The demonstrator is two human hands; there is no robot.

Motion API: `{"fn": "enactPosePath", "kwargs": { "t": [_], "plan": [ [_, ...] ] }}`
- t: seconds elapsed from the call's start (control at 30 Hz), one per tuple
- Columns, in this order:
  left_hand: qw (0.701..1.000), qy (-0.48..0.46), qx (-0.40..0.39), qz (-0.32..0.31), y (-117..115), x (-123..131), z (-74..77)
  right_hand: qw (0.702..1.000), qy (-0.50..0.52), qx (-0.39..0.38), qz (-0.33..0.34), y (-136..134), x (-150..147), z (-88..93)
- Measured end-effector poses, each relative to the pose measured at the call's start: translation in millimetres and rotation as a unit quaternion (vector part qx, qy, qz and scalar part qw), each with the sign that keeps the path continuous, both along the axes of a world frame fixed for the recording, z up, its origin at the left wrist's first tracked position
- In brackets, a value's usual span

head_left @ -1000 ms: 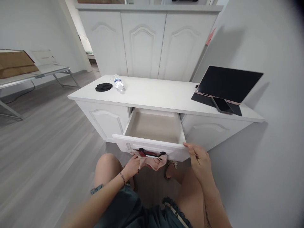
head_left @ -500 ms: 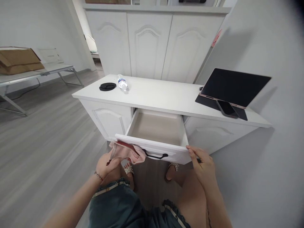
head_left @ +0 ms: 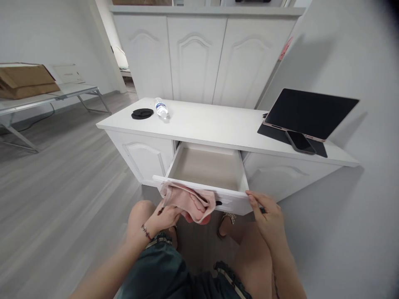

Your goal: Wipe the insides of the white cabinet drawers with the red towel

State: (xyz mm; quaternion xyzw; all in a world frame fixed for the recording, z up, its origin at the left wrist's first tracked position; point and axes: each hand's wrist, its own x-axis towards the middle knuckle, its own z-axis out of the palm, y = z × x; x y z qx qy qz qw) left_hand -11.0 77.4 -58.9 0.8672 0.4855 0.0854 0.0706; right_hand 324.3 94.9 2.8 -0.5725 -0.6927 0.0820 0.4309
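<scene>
A white low cabinet (head_left: pixel 218 128) stands in front of me with its middle drawer (head_left: pixel 207 168) pulled out; the drawer's inside shows nothing in it. My left hand (head_left: pixel 166 216) is closed on a pink cloth (head_left: pixel 190 201), which it presses against the drawer's front panel, over the black handle. My right hand (head_left: pixel 268 214) rests at the drawer front's right corner, fingers curled over the edge. My bare knees and dark shorts fill the bottom of the view.
On the cabinet top lie a black round lid (head_left: pixel 142 113) and a small water bottle (head_left: pixel 161 109) at the left, a tablet (head_left: pixel 308 112) on a dark stand with a phone (head_left: pixel 300 142) at the right. A tall white cupboard (head_left: pixel 199 54) stands behind. A folding table (head_left: pixel 46 97) with a brown box is far left.
My left hand has moved the pink cloth along the drawer front, out to the left corner and back towards the middle over the handle. The right hand stays at the right corner.
</scene>
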Motion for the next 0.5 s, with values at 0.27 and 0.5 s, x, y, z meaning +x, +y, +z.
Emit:
{"fn": "enactPosePath", "kwargs": {
  "t": [0.27,0.5],
  "plan": [
    [0.975,-0.123,0.129,-0.135,12.7,54.2,8.8,1.000,-0.012,0.021,-0.001,1.7,-0.8,-1.8],
    [0.972,-0.156,0.142,-0.106,6.7,64.4,4.6,1.000,-0.012,0.014,0.000,2.0,-0.7,-2.3]
  ]
}}
